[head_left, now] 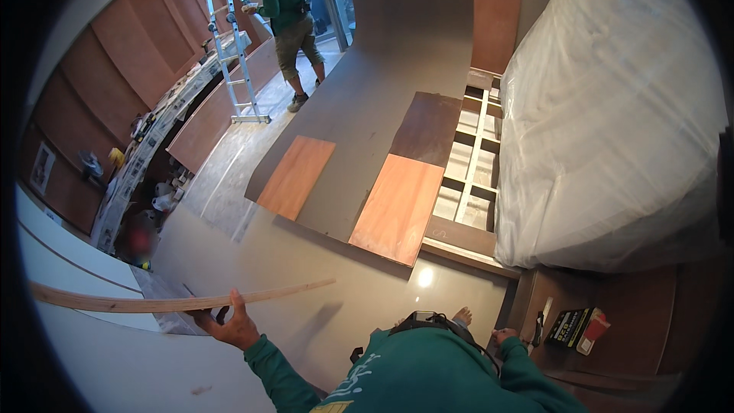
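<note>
A long, narrow wooden strip (pixel 153 305) runs from the left rim to the middle of the view. My left hand (pixel 233 330) grips it from the near side, thumb up along its edge; the fingers are partly in shadow beneath. My right hand (pixel 502 335) is low beside my body, its fingers curled; whatever they hold, if anything, is hidden. Close to that hand, on a brown wooden surface (pixel 627 298), are a black cutter-like tool (pixel 538 329), a black box with yellow markings (pixel 572 327) and a small red-and-tan box (pixel 593 334).
Ahead lies a large grey-brown sheet (pixel 367 61) bearing two orange-brown boards (pixel 397 203) and a dark board (pixel 428 126). An open slatted frame (pixel 475 160) and plastic-wrapped bulk (pixel 612 122) stand at right. A person (pixel 289 15) stands near a ladder (pixel 229 38). A cluttered ledge (pixel 164 99) lines the left.
</note>
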Tool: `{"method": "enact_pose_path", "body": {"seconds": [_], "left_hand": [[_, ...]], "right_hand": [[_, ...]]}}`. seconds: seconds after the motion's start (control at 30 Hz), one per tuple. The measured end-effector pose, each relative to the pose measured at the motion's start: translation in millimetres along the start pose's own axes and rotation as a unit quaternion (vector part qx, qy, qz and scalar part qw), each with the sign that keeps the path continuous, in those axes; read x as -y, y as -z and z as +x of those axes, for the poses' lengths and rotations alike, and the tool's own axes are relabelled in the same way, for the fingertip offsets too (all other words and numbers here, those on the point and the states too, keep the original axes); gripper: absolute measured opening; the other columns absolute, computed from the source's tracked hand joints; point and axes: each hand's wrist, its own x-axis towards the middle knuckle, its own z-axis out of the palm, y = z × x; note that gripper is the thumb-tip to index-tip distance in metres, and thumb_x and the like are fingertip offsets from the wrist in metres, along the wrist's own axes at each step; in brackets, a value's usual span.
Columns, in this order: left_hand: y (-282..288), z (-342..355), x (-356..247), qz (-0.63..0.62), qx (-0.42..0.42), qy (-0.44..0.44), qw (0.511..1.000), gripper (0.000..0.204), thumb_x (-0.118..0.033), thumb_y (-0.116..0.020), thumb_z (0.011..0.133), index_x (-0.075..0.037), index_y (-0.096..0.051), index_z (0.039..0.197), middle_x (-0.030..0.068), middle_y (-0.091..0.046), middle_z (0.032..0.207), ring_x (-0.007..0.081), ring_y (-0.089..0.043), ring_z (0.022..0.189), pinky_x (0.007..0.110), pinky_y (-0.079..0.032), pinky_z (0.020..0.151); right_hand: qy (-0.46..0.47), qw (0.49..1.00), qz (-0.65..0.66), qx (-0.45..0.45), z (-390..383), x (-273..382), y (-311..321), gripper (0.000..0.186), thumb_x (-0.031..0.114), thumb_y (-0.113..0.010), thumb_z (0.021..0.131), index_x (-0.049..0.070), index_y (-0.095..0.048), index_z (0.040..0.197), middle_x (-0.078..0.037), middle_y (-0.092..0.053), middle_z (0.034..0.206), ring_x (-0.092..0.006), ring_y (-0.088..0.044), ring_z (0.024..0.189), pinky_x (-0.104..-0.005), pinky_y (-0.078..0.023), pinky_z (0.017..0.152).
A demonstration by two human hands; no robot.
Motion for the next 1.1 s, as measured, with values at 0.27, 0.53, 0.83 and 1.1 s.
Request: {"method": "enact_pose_path", "body": {"seconds": [0.27, 0.53, 0.83, 1.1], "left_hand": [[5.9, -3.7, -4.0, -0.021, 0.006, 0.012, 1.000, 0.094, -0.014, -0.084, 0.068, -0.005, -0.034, 0.147, 0.0161, -0.040, 0.142, 0.0277, -0.054, 0.115, 0.034, -0.056, 0.073], [9.6, -5.1, -10.0, -0.006, 0.018, 0.017, 1.000, 0.099, -0.011, -0.083, 0.068, -0.006, -0.028, 0.150, 0.0155, -0.040, 0.143, 0.0281, -0.054, 0.115, 0.035, -0.056, 0.075], [11.7, -6.3, -0.9, 0.015, 0.009, -0.002, 1.000, 0.101, -0.016, -0.085, 0.071, -0.002, -0.025, 0.151, 0.0221, -0.043, 0.139, 0.0300, -0.053, 0.112, 0.037, -0.056, 0.079], [15.8, -3.5, 3.5, 0.004, 0.013, 0.008, 1.000, 0.097, -0.017, -0.087, 0.067, 0.001, -0.033, 0.146, 0.0193, -0.043, 0.136, 0.0289, -0.053, 0.111, 0.035, -0.055, 0.075]], "right_hand": [[0.004, 1.000, 0.011, 0.017, 24.5, -34.9, -10.4, 0.023, 0.016, -0.067, 0.089, -0.005, -0.063, 0.099, -0.013, -0.064, 0.083, -0.0250, -0.061, 0.070, -0.0404, -0.052, 0.064], [0.042, 0.999, 0.023, 0.015, 14.4, -31.9, -7.7, 0.023, 0.018, -0.068, 0.088, -0.004, -0.064, 0.097, -0.010, -0.063, 0.081, -0.0224, -0.058, 0.068, -0.0391, -0.049, 0.061], [-0.014, 0.998, 0.066, 0.014, -15.2, -17.6, 0.0, 0.027, 0.024, -0.071, 0.082, -0.001, -0.067, 0.090, -0.010, -0.067, 0.076, -0.0194, -0.064, 0.065, -0.0348, -0.052, 0.062], [0.008, 1.000, 0.021, -0.003, -26.6, -12.6, 5.1, 0.030, 0.027, -0.070, 0.083, -0.001, -0.067, 0.091, -0.010, -0.067, 0.075, -0.0220, -0.063, 0.062, -0.0366, -0.052, 0.060]]}}
